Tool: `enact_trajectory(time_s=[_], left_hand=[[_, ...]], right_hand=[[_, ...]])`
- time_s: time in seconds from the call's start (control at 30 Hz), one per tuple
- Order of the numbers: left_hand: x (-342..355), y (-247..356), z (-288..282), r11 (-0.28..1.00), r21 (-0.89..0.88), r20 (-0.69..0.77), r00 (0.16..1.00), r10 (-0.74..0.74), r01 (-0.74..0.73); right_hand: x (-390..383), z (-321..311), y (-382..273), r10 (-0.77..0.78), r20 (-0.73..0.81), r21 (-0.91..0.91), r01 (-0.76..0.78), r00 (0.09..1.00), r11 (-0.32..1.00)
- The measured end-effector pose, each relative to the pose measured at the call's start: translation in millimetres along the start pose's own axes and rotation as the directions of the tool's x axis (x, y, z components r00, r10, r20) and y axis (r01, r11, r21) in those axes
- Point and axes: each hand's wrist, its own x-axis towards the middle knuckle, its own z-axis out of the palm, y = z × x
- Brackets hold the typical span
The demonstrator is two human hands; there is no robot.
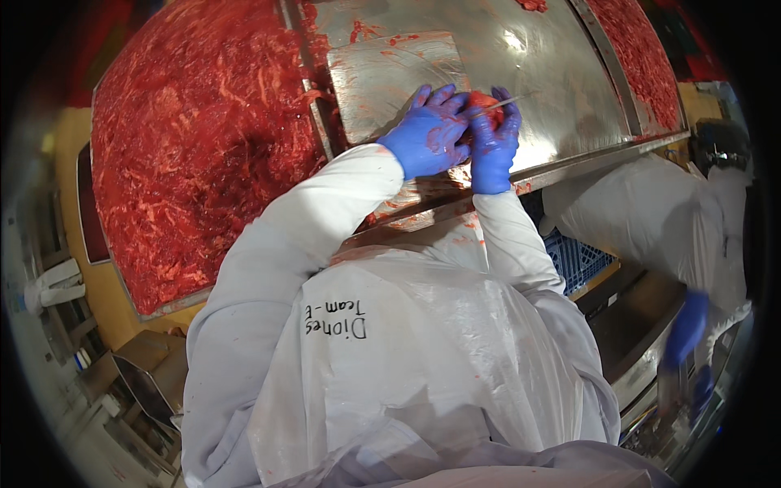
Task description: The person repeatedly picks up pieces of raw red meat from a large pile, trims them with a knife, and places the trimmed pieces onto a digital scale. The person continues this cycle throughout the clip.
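Observation:
My blue-gloved left hand (425, 138) is over the steel work surface, fingers spread and bent slightly, their tips beside a red piece of meat (483, 99). My blue-gloved right hand (494, 150) has its fingers curled round that piece. A thin blade (517, 98) crosses the right fingertips, pointing right; its handle is hidden and I cannot tell which hand it belongs to. Under and behind the left hand lies a square steel plate (386, 73), smeared red.
Heaped red meat fills the left section (187, 154); more lies beyond a steel divider (634, 61) at right. A co-worker in white (651, 220), with a blue-gloved hand (683, 325), is close at my right. A blue crate (573, 260) sits below the table edge; a steel bin (146, 366) stands lower left.

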Motion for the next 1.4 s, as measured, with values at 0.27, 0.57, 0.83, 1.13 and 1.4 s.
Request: enact_trajectory(time_s=[0.27,0.57,0.83,1.13,1.4], left_hand=[[-120,-134,-22,0.965,-0.071,-0.499,0.828,-0.254,0.253],[-231,-114,55,0.875,-0.129,-0.014,0.881,-0.473,0.467],[-114,-100,-87,0.999,0.046,-0.312,0.949,0.039,-0.026],[-17,-66,-67,0.920,-0.387,-0.213,0.965,-0.152,0.060],[-165,-202,-52,0.824,-0.264,-0.365,0.738,-0.567,0.502]], right_hand=[[39,-67,42,0.457,-0.052,0.646,-0.319,0.888,0.693],[-81,-41,10,0.434,0.715,-0.288,-0.336,0.548,0.897],[-87,-35,19,0.305,0.787,-0.382,0.035,0.537,0.924],[-91,-43,37,0.342,0.760,-0.403,-0.012,0.552,0.915],[-81,-73,14,0.395,0.580,-0.077,-0.435,0.713,0.897]])
